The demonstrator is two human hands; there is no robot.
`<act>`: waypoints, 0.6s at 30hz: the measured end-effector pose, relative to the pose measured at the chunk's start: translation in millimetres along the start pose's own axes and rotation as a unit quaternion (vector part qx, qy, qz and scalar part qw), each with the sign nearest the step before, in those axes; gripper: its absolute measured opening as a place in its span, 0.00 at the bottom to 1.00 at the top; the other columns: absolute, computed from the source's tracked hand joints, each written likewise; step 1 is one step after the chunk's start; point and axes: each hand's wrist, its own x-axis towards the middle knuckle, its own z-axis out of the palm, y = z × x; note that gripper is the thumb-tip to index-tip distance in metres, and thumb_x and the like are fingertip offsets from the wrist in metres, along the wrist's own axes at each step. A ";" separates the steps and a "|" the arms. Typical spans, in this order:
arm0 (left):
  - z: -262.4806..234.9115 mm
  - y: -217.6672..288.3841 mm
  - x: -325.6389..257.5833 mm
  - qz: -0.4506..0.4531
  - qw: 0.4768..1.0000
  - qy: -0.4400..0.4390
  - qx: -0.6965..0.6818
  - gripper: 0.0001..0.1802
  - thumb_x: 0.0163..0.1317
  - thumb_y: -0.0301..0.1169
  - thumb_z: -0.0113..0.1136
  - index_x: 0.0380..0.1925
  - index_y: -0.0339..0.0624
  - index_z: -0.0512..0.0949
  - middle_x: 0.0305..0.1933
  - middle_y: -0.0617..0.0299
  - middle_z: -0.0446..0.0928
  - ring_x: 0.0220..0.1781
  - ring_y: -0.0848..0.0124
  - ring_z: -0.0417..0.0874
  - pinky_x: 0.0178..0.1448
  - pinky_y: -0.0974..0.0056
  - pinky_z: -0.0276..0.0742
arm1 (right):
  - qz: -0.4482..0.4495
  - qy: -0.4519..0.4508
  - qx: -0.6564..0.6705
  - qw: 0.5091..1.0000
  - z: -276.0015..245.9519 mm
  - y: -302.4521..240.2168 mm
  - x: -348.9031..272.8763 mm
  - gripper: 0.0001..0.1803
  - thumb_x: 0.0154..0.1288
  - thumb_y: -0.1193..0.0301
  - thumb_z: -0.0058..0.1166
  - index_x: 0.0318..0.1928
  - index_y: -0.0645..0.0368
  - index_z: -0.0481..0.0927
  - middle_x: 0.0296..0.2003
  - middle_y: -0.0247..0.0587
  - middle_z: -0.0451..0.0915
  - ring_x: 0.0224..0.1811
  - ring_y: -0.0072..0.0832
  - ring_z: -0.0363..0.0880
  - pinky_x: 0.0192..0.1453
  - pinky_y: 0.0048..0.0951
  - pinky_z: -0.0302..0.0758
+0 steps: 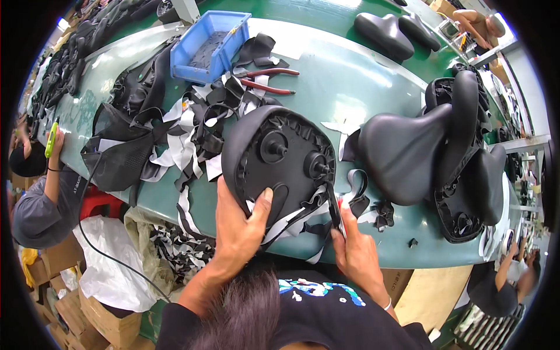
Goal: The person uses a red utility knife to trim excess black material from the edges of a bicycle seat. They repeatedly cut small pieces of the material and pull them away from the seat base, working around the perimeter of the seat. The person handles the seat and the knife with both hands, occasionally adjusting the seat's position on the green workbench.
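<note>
An upturned black bicycle saddle is tilted in front of me, showing its plastic base with two round spring mounts. My left hand grips its near left edge, thumb over the base. Closed around a slim knife with some red on it, my right hand is at the saddle's right edge. Loose trimmed strips of black cover material hang from the saddle's near side beside the blade. The knife's tip is hard to make out against the dark material.
Black and white scraps pile up to the left. Beyond them are red-handled pliers and a blue bin. Several saddles crowd the right of the green table. At far left, a person's hand holds a yellow-green tool with a cable.
</note>
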 end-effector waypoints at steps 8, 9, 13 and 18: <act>-6.7 -13.5 -14.7 -0.027 0.997 0.008 -0.069 0.30 0.63 0.36 0.63 0.58 0.33 0.60 0.54 0.50 0.71 0.54 0.65 0.75 0.59 0.61 0.70 | -0.015 0.143 0.225 0.964 -1.6 15.8 34.6 0.32 0.63 0.76 0.56 0.67 0.56 0.61 0.42 0.53 0.80 0.38 0.34 0.82 0.42 0.32 0.77; -6.6 -12.2 -15.4 -0.036 0.992 -0.006 -0.120 0.30 0.67 0.44 0.58 0.59 0.34 0.61 0.58 0.50 0.68 0.56 0.66 0.73 0.60 0.61 0.69 | -0.100 0.195 0.170 0.961 4.9 16.4 60.6 0.33 0.61 0.78 0.57 0.67 0.58 0.62 0.40 0.49 0.79 0.38 0.32 0.81 0.43 0.30 0.76; -2.9 -59.9 -32.8 -0.173 0.934 -0.029 -0.312 0.37 0.71 0.56 0.41 0.62 0.30 0.61 0.57 0.51 0.71 0.53 0.68 0.75 0.60 0.63 0.70 | -0.118 0.114 0.158 0.974 -16.6 -7.6 133.8 0.23 0.59 0.76 0.59 0.56 0.63 0.71 0.37 0.52 0.80 0.36 0.35 0.82 0.44 0.29 0.76; -36.9 30.9 -7.3 -0.188 0.881 -0.432 -0.039 0.27 0.68 0.49 0.53 0.20 0.36 0.79 0.18 0.58 0.77 0.22 0.72 0.79 0.29 0.65 0.75 | -0.039 0.084 0.297 0.950 -43.4 -11.4 162.9 0.20 0.57 0.76 0.59 0.51 0.63 0.74 0.28 0.29 0.73 0.23 0.15 0.70 0.27 0.20 0.69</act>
